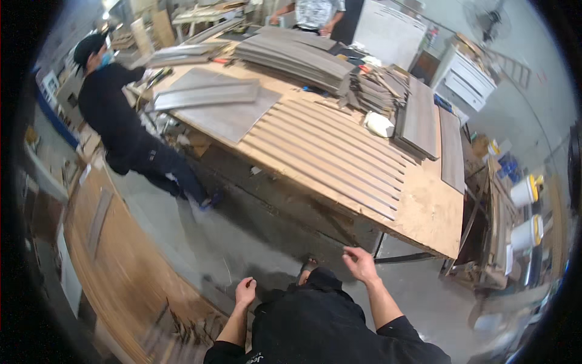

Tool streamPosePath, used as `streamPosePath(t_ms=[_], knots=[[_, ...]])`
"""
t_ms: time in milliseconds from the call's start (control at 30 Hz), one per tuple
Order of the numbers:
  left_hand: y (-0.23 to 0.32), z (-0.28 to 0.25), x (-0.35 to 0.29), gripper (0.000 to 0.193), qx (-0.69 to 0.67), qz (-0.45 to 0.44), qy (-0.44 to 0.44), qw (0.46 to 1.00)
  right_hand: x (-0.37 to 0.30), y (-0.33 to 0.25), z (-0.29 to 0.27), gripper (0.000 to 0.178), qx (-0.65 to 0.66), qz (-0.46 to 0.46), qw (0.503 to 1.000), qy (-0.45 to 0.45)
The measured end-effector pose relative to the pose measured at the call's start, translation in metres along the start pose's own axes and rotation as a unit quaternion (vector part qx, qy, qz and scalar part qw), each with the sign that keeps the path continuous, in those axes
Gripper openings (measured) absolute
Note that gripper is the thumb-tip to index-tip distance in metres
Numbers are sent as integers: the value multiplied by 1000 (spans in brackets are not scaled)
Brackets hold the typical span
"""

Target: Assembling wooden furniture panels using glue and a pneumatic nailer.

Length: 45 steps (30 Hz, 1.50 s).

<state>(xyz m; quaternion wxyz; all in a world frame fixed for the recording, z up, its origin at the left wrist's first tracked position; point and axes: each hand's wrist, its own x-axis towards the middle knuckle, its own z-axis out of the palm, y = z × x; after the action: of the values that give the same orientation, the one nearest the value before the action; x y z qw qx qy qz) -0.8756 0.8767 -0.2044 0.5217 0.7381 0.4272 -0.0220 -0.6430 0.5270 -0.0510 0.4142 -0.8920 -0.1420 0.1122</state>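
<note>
My left hand (245,292) hangs over the floor with its fingers curled in; a small dark spot shows by the fingertips, and I cannot make out what, if anything, is in them. My right hand (361,264) is held out near the table's front edge, fingers apart and nothing in them. Neither hand touches the wooden worktable (433,215). On it lies a row of several thin, dark strips (327,155), spaced side by side. Left of the row, a grey sheet (212,85) carries a shiny grey panel (209,95).
A stack of grey-brown boards (291,57) lies on the table's far side, with more panels (419,121) at right. A person in dark clothes (121,106) stands at the left end; another person (314,13) stands behind. Low wooden boards (130,261) lie at my left, white buckets (526,233) at right.
</note>
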Motion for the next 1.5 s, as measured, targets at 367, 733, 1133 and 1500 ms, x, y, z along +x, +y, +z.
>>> streamPosePath(t_ms=[367,733,1133,1500], knots=[[352,69,133,21,29,397,-10,917,212,23,-106,32,-86,-57,964,245],[567,185,376,52,352,561,-109,741,392,64,-122,58,-230,111,921,294],[595,220,436,70,451,553,-124,690,408,52,-112,68,-271,228,897,266],[614,243,401,59,337,550,-141,751,395,52,-112,62,-235,226,899,291]])
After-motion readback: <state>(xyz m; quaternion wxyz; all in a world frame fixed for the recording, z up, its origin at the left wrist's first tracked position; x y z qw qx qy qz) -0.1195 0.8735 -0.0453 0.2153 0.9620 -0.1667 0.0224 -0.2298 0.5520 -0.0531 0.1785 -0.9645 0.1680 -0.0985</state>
